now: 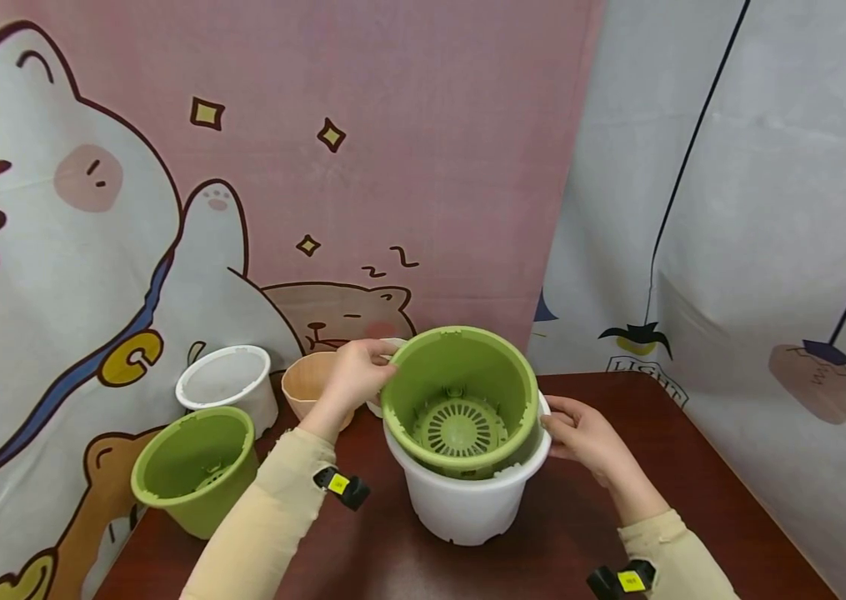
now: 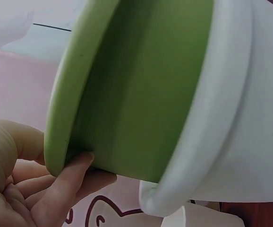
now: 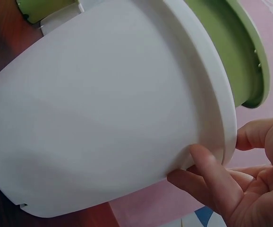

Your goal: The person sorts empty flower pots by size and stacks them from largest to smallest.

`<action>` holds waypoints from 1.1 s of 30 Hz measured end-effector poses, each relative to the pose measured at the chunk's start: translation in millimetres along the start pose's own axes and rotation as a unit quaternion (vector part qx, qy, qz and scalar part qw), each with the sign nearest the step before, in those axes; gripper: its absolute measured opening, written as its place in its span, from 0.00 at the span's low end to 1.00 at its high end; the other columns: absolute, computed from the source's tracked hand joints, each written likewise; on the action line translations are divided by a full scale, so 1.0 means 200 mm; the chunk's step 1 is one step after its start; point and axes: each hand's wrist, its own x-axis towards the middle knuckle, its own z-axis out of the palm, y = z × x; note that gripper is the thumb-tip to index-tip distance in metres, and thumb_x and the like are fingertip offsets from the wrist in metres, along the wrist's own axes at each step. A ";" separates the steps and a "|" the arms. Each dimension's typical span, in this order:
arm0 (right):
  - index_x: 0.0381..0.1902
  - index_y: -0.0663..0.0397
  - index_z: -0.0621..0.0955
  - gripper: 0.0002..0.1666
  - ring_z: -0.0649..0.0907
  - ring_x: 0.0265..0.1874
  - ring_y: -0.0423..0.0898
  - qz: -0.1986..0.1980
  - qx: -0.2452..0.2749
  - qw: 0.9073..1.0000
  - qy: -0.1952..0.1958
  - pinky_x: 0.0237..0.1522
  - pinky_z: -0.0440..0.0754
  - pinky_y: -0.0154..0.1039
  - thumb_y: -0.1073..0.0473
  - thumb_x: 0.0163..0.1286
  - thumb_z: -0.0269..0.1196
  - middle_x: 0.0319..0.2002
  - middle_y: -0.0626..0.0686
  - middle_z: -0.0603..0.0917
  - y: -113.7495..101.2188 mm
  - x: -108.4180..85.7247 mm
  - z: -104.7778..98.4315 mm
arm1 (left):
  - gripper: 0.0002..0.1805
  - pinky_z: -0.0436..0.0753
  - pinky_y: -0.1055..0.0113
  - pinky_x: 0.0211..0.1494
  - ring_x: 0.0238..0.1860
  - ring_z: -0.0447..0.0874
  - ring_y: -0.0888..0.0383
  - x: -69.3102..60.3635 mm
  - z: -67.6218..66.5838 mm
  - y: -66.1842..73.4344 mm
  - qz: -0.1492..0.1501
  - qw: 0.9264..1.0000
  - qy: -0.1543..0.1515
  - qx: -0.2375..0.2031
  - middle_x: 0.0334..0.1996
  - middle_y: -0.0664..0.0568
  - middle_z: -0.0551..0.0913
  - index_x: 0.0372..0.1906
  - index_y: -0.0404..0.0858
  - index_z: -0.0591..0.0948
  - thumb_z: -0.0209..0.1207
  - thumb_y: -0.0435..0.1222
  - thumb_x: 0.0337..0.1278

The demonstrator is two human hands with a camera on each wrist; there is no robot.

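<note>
Apparently midway through the work, a green pot (image 1: 460, 375) sits partly inside a white pot (image 1: 463, 504), neither fully nested nor apart. At the white pot's left, the left hand (image 1: 357, 371) pinches the green rim (image 2: 68, 94) between thumb and fingers; at its right, the right hand (image 1: 583, 433) pinches the white rim (image 3: 221, 90). Farther left stands a second green pot (image 1: 193, 467).

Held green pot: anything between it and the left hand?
Nothing visible: the left hand pinches the held green pot directly at its rim. Its lower part is inside the white pot, whose rim the right hand grips.
</note>
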 end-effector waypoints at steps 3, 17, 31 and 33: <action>0.68 0.80 0.61 0.31 0.86 0.44 0.54 -0.001 0.001 1.000 0.001 0.42 0.86 0.46 0.65 0.75 0.54 0.56 0.76 0.76 0.00 0.00 0.00 | 0.15 0.84 0.66 0.30 0.33 0.87 0.55 0.01 0.02 -0.01 0.001 1.000 -0.006 0.014 0.35 0.46 0.88 0.44 0.35 0.88 0.60 0.27 0.49; 0.69 0.77 0.61 0.31 0.85 0.44 0.53 0.019 -0.009 1.000 0.017 0.43 0.86 0.45 0.64 0.75 0.54 0.58 0.76 0.75 0.00 0.00 0.01 | 0.15 0.84 0.66 0.25 0.31 0.87 0.57 0.00 0.10 -0.02 0.019 0.998 -0.033 0.055 0.33 0.46 0.88 0.44 0.36 0.88 0.60 0.27 0.51; 0.69 0.76 0.62 0.33 0.85 0.45 0.52 0.021 -0.011 0.999 0.026 0.42 0.86 0.44 0.60 0.75 0.57 0.59 0.74 0.75 0.00 -0.01 0.01 | 0.15 0.82 0.67 0.19 0.28 0.86 0.56 -0.01 0.15 -0.05 -0.002 0.999 -0.026 0.047 0.34 0.43 0.88 0.48 0.35 0.86 0.60 0.28 0.56; 0.69 0.76 0.62 0.33 0.86 0.45 0.53 0.022 -0.012 0.999 0.028 0.42 0.86 0.44 0.60 0.75 0.57 0.59 0.74 0.75 0.00 -0.01 0.02 | 0.14 0.82 0.68 0.20 0.29 0.86 0.57 0.00 0.15 -0.05 0.001 0.998 -0.021 0.058 0.34 0.43 0.88 0.48 0.35 0.87 0.61 0.29 0.56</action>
